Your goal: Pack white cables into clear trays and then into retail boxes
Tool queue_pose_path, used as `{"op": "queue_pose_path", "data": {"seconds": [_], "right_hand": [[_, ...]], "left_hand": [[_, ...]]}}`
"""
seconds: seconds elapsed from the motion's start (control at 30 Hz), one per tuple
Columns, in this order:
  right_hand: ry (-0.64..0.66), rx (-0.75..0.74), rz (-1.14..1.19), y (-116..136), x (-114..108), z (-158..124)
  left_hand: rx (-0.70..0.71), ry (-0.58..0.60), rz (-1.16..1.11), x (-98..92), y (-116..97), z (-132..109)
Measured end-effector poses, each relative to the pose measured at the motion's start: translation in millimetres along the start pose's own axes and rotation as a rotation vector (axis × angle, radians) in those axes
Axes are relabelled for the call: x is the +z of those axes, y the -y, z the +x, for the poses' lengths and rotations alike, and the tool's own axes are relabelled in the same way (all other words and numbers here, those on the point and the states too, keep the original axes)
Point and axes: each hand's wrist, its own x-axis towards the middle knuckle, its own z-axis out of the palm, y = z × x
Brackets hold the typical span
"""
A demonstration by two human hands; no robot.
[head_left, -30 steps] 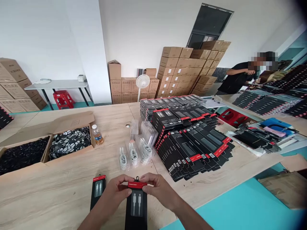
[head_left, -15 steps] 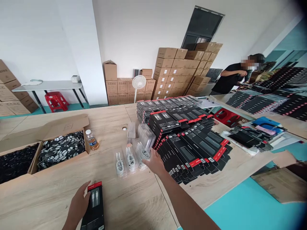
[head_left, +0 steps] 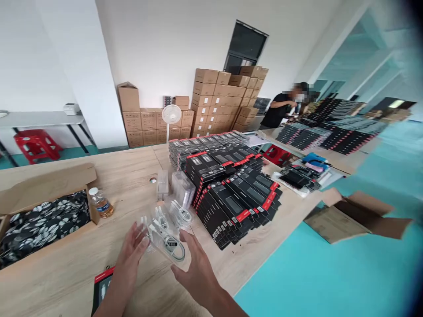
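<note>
A clear plastic tray with a coiled white cable (head_left: 172,247) is tilted above the table, gripped at its right edge by my right hand (head_left: 200,270). My left hand (head_left: 132,248) is beside the tray's left side, fingers apart; whether its fingertips touch the plastic I cannot tell. Behind are more clear trays with white cables (head_left: 181,213), partly covered by the lifted one. A black and red cable box (head_left: 99,288) lies on the table, half hidden under my left forearm.
Stacked black and red boxes (head_left: 228,198) stand to the right, beside empty clear trays (head_left: 183,187). At left are a carton of black-and-white pieces (head_left: 49,220) and a bottle (head_left: 102,204). An open carton (head_left: 337,220) sits off the table's right edge. A person (head_left: 279,110) works farther back.
My left hand has let go of the black box and moved up and right. My right hand has taken up a cable tray and drawn it nearer. The view has swung right.
</note>
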Motion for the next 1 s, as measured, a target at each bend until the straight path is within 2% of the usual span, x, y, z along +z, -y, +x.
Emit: {"op": "queue_pose_path", "data": {"seconds": [0.07, 0.13, 0.2, 0.27, 0.33, 0.43, 0.53, 0.63, 0.73, 0.83, 0.93, 1.0], "right_hand": [[-0.017, 0.089, 0.024, -6.9, -11.1, -19.2], [-0.021, 0.207, 0.000, -26.4, -20.5, -41.0], [0.027, 0.332, -0.057, -52.6, -23.2, -64.6], [0.100, 0.429, -0.125, -79.2, -17.5, -85.8], [0.160, 0.474, -0.200, -101.6, -6.7, -100.8], [0.212, 0.498, -0.309, -124.7, 8.7, -109.5], [0.286, 0.509, -0.362, -137.7, 13.3, -108.3], [0.382, 0.517, -0.344, -145.1, 8.4, -107.4], [0.476, 0.528, -0.310, -150.3, 0.8, -110.3], [0.531, 0.504, -0.273, -154.5, -8.3, -112.6], [0.458, 0.451, -0.267, -157.4, -21.5, -104.8], [0.424, 0.395, -0.279, -159.4, -30.4, -90.3]], "left_hand": [[0.095, -0.070, 0.040, 5.6, -0.7, -2.0], [0.179, -0.058, 0.190, 10.4, -2.6, -4.3], [0.272, 0.045, 0.408, 21.5, -5.0, -5.9], [0.444, 0.204, 0.640, 44.3, -7.5, -5.2], [0.680, 0.406, 0.830, 80.7, -9.1, -0.5], [0.973, 0.709, 1.037, 152.0, -6.0, 16.5], [1.121, 0.892, 1.229, 217.1, 6.0, 40.0], [1.216, 0.991, 1.380, 253.4, 21.7, 58.3], [1.310, 1.047, 1.415, 263.0, 30.3, 64.0], [1.399, 1.039, 1.335, 257.1, 23.5, 56.3], [1.429, 0.975, 1.225, 232.2, 3.5, 35.9], [1.383, 0.852, 1.232, 200.6, -9.1, 17.4]]}}
